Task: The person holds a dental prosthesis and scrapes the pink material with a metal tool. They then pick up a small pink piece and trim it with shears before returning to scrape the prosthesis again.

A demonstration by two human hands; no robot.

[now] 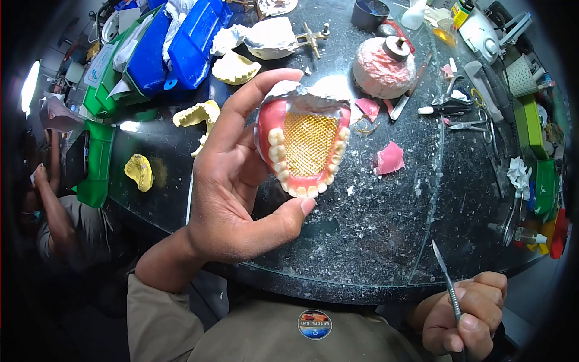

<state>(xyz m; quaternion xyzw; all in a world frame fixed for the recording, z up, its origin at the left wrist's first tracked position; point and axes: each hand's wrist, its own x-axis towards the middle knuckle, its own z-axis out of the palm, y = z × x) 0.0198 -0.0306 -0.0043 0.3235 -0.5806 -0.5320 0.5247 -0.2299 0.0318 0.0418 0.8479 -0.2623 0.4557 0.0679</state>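
Note:
My left hand [223, 181] holds up a denture [301, 183] over the bench, thumb at the front teeth and fingers around the back. The denture has cream teeth, pink gum wax and a gold mesh plate [310, 142] in the palate, seated on a white plaster base [307, 90]. Low at the right, my right hand [464, 314] is closed round a slim metal wax carver [446, 274]. Its blade points up and to the left, apart from the denture.
Pink wax pieces [390, 158] and white crumbs lie on the dark bench [362, 253]. Behind stand a pink-smeared plaster flask [384, 67] and blue bins [196, 42]. Yellow casts [139, 173] sit left; scissors and tools [482, 123] lie right. Another person [72, 223] is at far left.

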